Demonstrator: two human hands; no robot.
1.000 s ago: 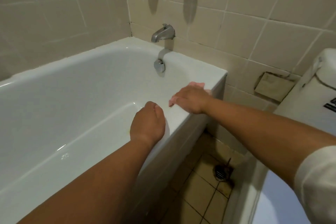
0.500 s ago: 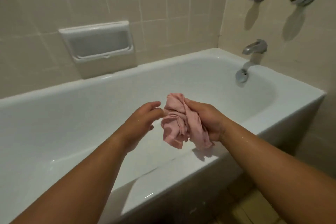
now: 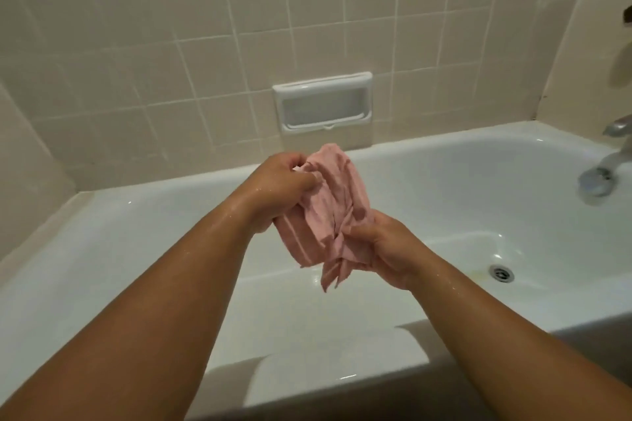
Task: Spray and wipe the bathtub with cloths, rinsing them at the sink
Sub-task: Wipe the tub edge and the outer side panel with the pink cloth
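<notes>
Pink cloth (image 3: 330,208) up over the bathtub (image 3: 461,188).
My left hand (image 3: 278,188) and right hand (image 3: 388,249) squeeze it, fingers (image 3: 304,179) curled tight. It looks soft, wet and floppy, so I grab bunched parts.

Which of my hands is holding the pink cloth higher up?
The left hand. It grips the pink cloth near its top, while the right hand clutches the bunched lower end, closer to the drain.

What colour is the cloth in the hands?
Pink, plain; the cloth shows in the head view.
</notes>
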